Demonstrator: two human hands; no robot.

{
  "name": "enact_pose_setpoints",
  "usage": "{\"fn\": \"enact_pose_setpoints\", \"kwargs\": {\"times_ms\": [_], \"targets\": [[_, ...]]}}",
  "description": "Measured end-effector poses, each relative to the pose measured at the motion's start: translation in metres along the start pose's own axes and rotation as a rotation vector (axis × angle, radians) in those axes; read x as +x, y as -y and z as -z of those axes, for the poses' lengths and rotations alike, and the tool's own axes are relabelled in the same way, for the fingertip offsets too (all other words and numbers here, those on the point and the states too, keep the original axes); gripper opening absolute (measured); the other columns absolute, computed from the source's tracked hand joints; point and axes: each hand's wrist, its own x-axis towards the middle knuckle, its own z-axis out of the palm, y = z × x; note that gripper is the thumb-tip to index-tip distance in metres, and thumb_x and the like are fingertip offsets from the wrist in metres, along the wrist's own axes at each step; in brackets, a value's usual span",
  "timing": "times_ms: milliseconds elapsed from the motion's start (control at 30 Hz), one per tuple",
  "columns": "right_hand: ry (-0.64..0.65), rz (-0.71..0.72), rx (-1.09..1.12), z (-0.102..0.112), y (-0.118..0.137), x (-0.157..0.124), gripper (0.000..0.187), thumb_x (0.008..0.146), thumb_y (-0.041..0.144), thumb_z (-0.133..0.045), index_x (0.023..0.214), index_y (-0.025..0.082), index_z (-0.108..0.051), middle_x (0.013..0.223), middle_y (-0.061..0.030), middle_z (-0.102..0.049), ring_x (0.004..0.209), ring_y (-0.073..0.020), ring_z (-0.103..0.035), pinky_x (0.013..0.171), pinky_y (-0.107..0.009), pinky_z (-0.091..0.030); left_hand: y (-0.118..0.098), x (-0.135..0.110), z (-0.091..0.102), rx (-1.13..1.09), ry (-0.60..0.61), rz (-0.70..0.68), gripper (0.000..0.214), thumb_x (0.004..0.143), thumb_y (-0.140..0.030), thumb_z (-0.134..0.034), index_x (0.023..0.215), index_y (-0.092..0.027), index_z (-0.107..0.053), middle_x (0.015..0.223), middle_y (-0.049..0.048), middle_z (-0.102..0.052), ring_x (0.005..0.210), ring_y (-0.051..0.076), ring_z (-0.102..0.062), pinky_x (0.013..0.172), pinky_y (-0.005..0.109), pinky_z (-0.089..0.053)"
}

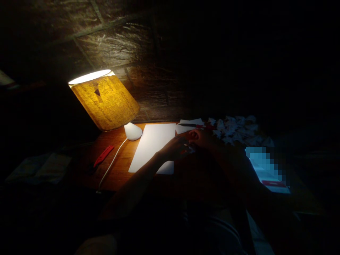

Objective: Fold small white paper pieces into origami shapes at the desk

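My left hand (175,147) reaches in over a white paper sheet (155,140), its fingers bent toward my right hand. Close beside it is my right hand (200,137), with curled fingers. Between the fingertips of both hands shows a small piece of white paper (191,149), mostly hidden and in shadow. Just beyond the hands, a knife (187,125) with a dark blade and reddish handle lies across smaller white paper (195,122). To the right of it spreads a pile of small folded papers (236,129).
A lit lamp with a newsprint shade (106,101) and white base (133,131) stands at the back left of the wooden table (119,166). Its white cord (111,161) runs forward past a red-handled tool (104,155). A glowing screen (257,170) lies right. Stone wall (119,46) behind.
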Motion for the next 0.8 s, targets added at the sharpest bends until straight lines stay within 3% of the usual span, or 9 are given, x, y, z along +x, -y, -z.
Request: {"fn": "enact_pose_setpoints", "kwargs": {"times_ms": [100,300,433,533,800], "targets": [[-0.003,-0.001,-0.021,-0.001,0.001,0.002,0.036,0.063,0.016,-0.08,0.096,0.02,-0.065,0.094,-0.0032,-0.066,0.089,-0.0198,-0.063,0.08,-0.033,-0.051,0.0,-0.003,0.003,-0.05,-0.004,-0.006,0.026,0.097,-0.032,-0.059,0.115,-0.028,-0.076,0.115,0.0063,-0.075,0.103,0.023,-0.068,0.091,0.042,-0.053],[-0.005,0.008,-0.089,0.002,0.003,0.002,0.036,0.063,0.016,-0.081,0.095,0.02,-0.064,0.092,-0.0033,-0.067,0.083,-0.0192,-0.063,0.075,-0.033,-0.051,-0.004,-0.012,0.009,-0.038,0.002,-0.009,0.03,0.094,-0.028,-0.063,0.122,-0.03,-0.073,0.127,0.0043,-0.072,0.114,0.026,-0.065,0.096,0.044,-0.052],[-0.013,0.132,-0.077,0.008,0.003,-0.006,0.034,0.071,0.018,-0.077,0.103,0.02,-0.066,0.098,-0.0063,-0.069,0.088,-0.0209,-0.065,0.08,-0.036,-0.053,-0.001,-0.014,0.011,-0.058,0.052,0.007,0.039,0.092,-0.026,-0.066,0.131,-0.034,-0.068,0.14,0.0042,-0.066,0.122,0.027,-0.061,0.099,0.047,-0.05],[0.018,0.131,-0.031,0.012,0.001,-0.009,0.027,0.079,0.019,-0.07,0.106,0.02,-0.068,0.094,-0.0058,-0.07,0.082,-0.0193,-0.065,0.077,-0.035,-0.054,0.002,-0.016,0.01,-0.096,0.055,-0.007,0.044,0.092,-0.026,-0.064,0.135,-0.037,-0.065,0.144,0.0038,-0.063,0.128,0.028,-0.057,0.103,0.051,-0.048],[0.079,0.149,0.009,0.018,0.001,-0.008,0.033,0.077,0.015,-0.072,0.11,0.018,-0.069,0.104,-0.0086,-0.072,0.088,-0.0199,-0.065,0.082,-0.036,-0.055,0.0,-0.012,0.009,-0.156,0.031,-0.046,0.045,0.092,-0.022,-0.062,0.136,-0.031,-0.063,0.148,0.0056,-0.06,0.138,0.026,-0.053,0.112,0.048,-0.045]]}}
